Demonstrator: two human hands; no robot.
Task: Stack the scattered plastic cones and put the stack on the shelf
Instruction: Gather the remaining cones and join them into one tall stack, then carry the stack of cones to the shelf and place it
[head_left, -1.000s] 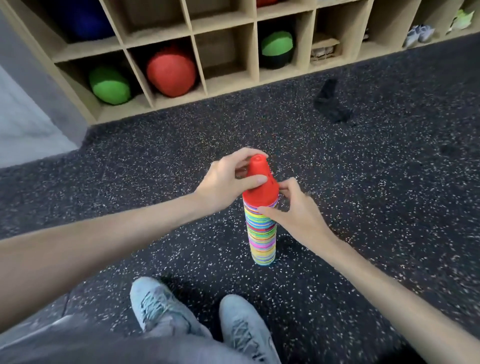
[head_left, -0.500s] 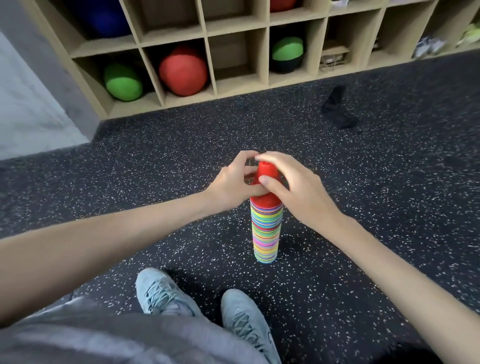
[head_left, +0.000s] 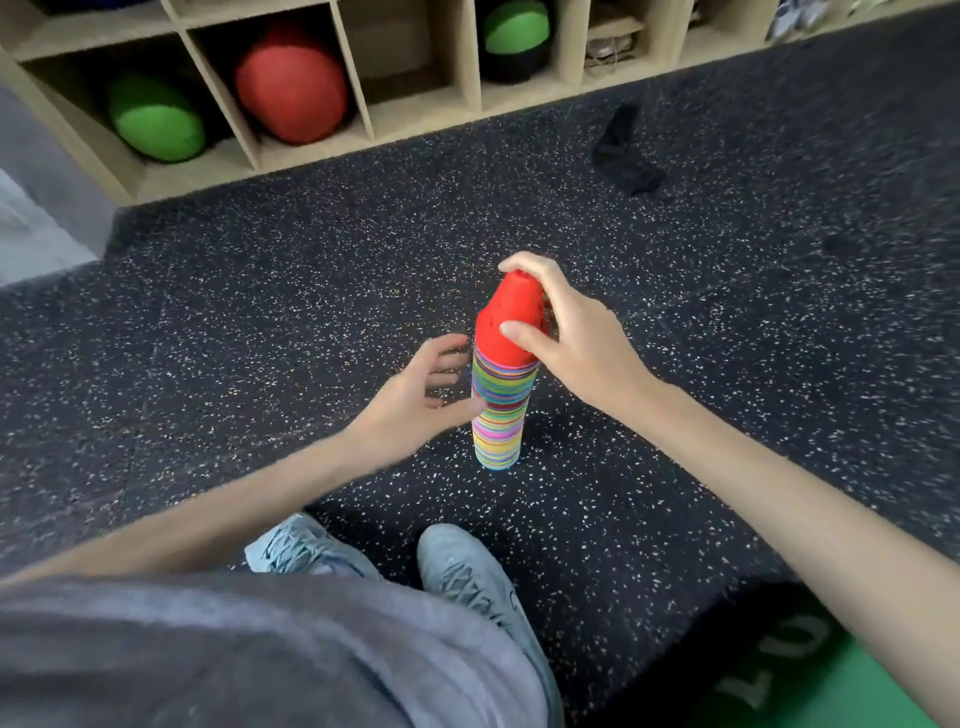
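On floor (head_left: 260, 312), right hand (head_left: 566, 332) grips stack (head_left: 501, 405).

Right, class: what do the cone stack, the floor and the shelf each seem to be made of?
Cone stack: likely thin plastic; bright colours, a smooth moulded red top cone with slots.
Floor: probably rubber matting; matte black with pale flecks.
Shelf: looks like light wood or laminate board; flat, pale, matte panels. Which of the two can't be told.

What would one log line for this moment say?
stack: upright on floor | right hand: grips red top cone | left hand: open beside stack | shelf: pending
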